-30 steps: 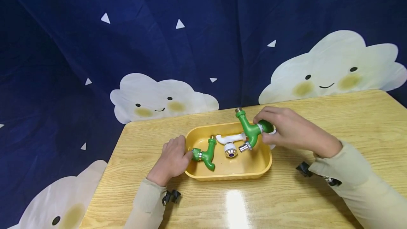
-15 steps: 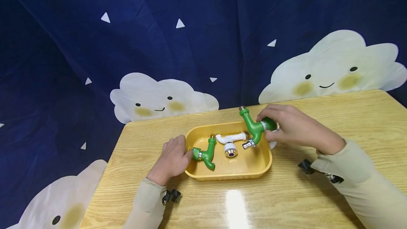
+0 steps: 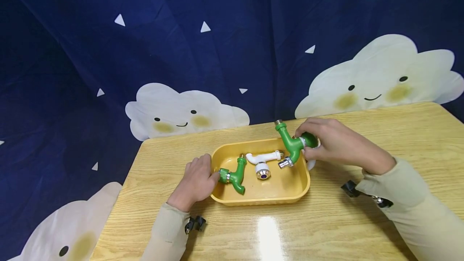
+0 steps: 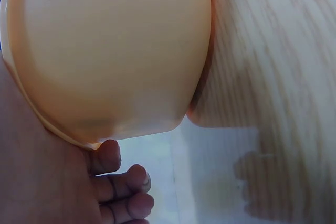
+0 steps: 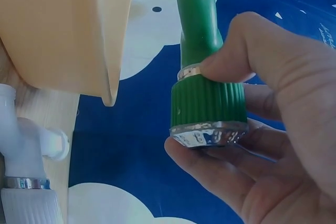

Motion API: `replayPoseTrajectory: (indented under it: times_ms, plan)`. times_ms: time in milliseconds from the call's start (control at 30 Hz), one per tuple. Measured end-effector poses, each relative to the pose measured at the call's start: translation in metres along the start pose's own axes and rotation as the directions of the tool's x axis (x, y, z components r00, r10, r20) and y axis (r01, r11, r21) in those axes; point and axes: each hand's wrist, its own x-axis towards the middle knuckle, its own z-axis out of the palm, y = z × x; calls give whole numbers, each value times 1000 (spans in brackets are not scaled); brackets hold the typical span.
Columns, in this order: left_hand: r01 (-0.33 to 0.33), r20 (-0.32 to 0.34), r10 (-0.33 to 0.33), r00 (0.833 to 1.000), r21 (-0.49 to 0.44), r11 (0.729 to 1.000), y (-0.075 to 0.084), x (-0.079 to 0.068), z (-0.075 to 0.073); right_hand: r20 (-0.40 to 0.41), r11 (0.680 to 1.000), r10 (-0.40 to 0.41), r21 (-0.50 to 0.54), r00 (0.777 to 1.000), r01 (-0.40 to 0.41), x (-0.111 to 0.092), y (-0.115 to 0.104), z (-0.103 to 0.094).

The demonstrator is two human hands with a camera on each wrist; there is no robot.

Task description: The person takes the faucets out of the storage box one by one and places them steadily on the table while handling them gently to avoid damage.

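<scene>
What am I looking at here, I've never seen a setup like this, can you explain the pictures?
There's no machine, just a person's two bare hands. The wide view is filmed from the head, looking forward and down; the two closer views are filmed from each wrist. On the wooden table sits a yellow tray containing a green tap and a white tap. A second white tap lies beside the tray. The left hand holds the tray's end; the right hand has its grip on another green tap.

Tray (image 3: 260,201) in all three views
</scene>
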Motion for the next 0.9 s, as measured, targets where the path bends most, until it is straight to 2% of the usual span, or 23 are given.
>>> replayPoseTrajectory:
  times_ms: [367,900]
  plan:
    - [-9,3,9,1000,11,1000,0,1,0,-8,1000,14,-6,1000,-14,0,5,-3]
    - [3,5,-4,1000,8,1000,1,1,-1,44,997,78,-9,996,-78,0,14,-5]
